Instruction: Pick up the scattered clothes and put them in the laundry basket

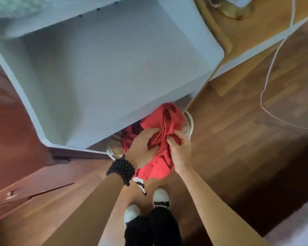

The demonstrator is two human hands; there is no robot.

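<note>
hands, left hand (pixel 144 148) and right hand (pixel 178 148), both clench a red garment (pixel 160 139) over the laundry basket (pixel 187 125), arms outstretched.

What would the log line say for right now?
hands: left and right both gripping red garment | place: over white laundry basket | basket: partly under table

White table (pixel 114 68), white cord (pixel 267 82) on wood floor (pixel 238 139)
</note>
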